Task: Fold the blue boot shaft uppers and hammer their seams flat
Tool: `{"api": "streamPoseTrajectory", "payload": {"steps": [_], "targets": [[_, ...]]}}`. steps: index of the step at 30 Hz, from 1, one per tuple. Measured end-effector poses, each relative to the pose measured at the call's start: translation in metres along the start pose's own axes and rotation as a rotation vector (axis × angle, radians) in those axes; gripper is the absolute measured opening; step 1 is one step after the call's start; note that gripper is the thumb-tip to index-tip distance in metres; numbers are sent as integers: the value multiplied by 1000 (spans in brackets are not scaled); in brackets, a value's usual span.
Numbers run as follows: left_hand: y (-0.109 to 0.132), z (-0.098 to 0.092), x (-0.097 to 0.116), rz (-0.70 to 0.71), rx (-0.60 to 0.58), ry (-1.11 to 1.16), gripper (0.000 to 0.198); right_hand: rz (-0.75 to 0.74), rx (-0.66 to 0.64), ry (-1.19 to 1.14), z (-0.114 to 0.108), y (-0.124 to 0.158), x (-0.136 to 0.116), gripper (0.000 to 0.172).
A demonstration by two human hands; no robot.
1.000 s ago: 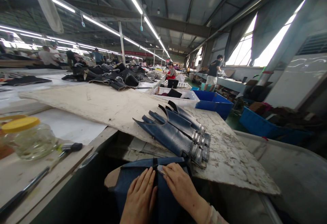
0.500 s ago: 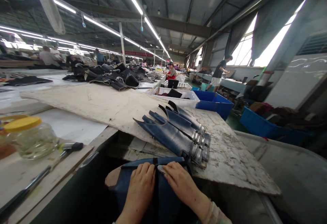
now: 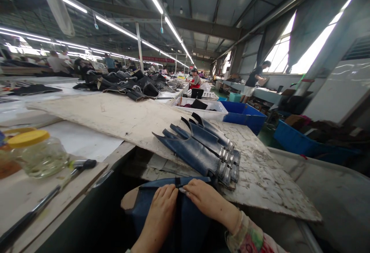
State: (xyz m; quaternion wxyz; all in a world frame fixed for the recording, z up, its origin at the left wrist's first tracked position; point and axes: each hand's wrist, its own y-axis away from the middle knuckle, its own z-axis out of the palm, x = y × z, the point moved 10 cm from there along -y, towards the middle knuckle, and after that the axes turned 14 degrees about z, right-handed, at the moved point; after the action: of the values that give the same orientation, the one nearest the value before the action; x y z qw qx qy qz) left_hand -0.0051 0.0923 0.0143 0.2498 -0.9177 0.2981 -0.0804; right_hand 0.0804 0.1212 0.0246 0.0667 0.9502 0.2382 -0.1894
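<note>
A dark blue leather piece (image 3: 190, 222), which looks like a boot shaft, stands below the board's near edge with a black strip down its middle. A tan flap (image 3: 129, 199) shows at its left end. My left hand (image 3: 162, 208) is closed over its top edge, left of the strip. My right hand (image 3: 211, 201) grips the same edge just right of the strip, its fingers bent. A small pale thing shows at the right fingertips; I cannot make out what it is. Both thumbs are mostly hidden. Ahead lies a stack of similar blue leather boot shafts (image 3: 193, 149).
A worn board (image 3: 260, 168) spans the bench. To the left are a yellow-lidded jar (image 3: 39, 154) and a black-handled tool (image 3: 29, 218). Black leather pieces (image 3: 130, 83) are heaped farther back. White (image 3: 219, 110) and blue bins (image 3: 245, 120) stand beyond the board. Other people work in the distance.
My right fingers have edged closer to the black strip, and more of the right sleeve shows. The view has shifted slightly. A distant person at the right has moved an arm.
</note>
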Motion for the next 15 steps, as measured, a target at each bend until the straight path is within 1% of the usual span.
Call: {"api": "streamPoseTrajectory", "payload": {"steps": [5,8,11,15], "targets": [[3,1,6,93,16,-37,42,-21,43,101,-4,2,-7,23],[4,1,8,117,48,-62,43,-46,45,147,-5,5,-14,22],[6,3,8,117,74,-80,44,-68,47,117,-4,8,-17,24],[8,3,11,157,78,-96,44,-48,50,24,-4,8,-11,30]]}}
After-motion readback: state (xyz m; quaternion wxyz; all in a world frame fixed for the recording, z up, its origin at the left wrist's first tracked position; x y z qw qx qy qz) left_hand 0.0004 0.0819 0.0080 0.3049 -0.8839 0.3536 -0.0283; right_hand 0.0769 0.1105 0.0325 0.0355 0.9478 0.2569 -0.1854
